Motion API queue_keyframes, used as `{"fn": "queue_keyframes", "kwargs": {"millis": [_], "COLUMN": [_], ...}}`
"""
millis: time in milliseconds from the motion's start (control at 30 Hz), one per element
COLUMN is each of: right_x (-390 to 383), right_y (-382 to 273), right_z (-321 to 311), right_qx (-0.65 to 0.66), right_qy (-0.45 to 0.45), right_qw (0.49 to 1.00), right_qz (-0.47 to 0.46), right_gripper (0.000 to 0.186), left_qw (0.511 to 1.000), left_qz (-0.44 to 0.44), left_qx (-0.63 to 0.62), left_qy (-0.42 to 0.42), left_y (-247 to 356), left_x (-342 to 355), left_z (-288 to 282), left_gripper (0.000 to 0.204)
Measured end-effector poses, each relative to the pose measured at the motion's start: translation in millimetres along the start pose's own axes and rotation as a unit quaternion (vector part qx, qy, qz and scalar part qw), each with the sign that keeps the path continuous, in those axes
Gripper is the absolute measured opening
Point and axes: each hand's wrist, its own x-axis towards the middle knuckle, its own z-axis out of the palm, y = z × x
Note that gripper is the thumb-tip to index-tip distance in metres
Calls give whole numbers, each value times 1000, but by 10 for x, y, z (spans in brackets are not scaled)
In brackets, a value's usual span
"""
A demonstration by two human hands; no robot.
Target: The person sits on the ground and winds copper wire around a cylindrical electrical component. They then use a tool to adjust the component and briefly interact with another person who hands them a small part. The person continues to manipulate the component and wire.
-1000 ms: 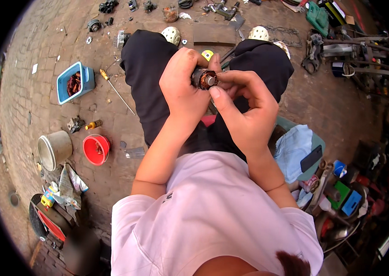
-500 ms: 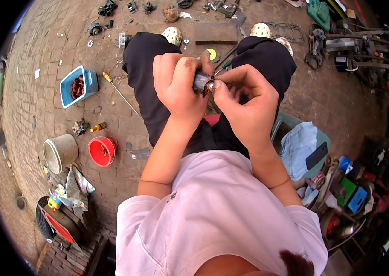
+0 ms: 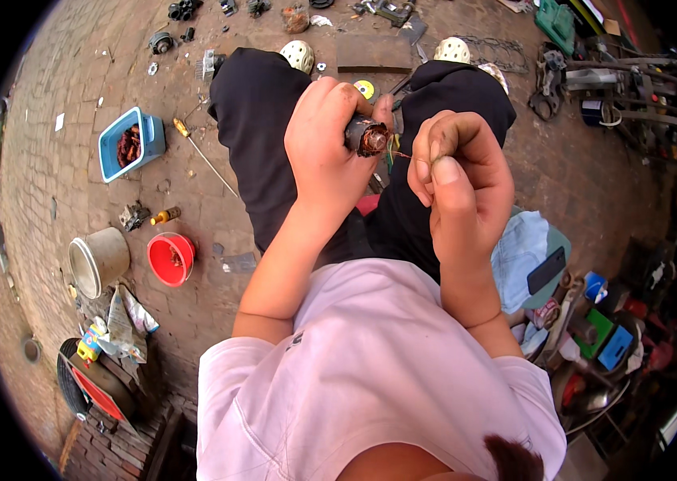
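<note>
My left hand (image 3: 324, 132) is wrapped round a short dark cylindrical part with copper windings (image 3: 370, 139), held above my lap. It looks like a small motor core, and its open end with ragged copper strands and a metal tip faces right. A thin copper wire (image 3: 403, 153) runs from that end across to my right hand (image 3: 465, 172). There my thumb and forefinger are pinched together on the wire's far stretch, apart from the core. My left fingers hide the core's other end.
On the left stand a blue tub (image 3: 154, 146) with reddish-brown pieces, a red bucket (image 3: 164, 276) and a whitish bucket (image 3: 84, 268). A long screwdriver (image 3: 204, 160) lies on the brick ground. Metal parts (image 3: 635, 80) and a phone on blue cloth (image 3: 545, 271) are at right.
My right hand has moved right, away from the core, with a strand of copper wire stretched out between. My left hand has turned the core's end more toward view.
</note>
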Motion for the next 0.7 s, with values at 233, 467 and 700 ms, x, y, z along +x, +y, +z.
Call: {"fn": "queue_keyframes", "kwargs": {"millis": [233, 467, 700], "right_x": [5, 2, 51], "right_y": [23, 109, 176], "right_z": [-80, -67, 2], "right_qx": [-61, -161, -233], "right_qy": [45, 35, 18], "right_qw": [996, 986, 971], "right_qz": [-40, -30, -48], "right_gripper": [17, 41, 28], "left_qw": [999, 999, 999], "left_qz": [-25, -41, -37], "left_qx": [20, 17, 25], "left_qy": [8, 5, -8], "left_y": [-65, -71, -30], "left_x": [14, -14, -4], "left_z": [-49, -32, -60], "left_gripper": [26, 26, 25]}}
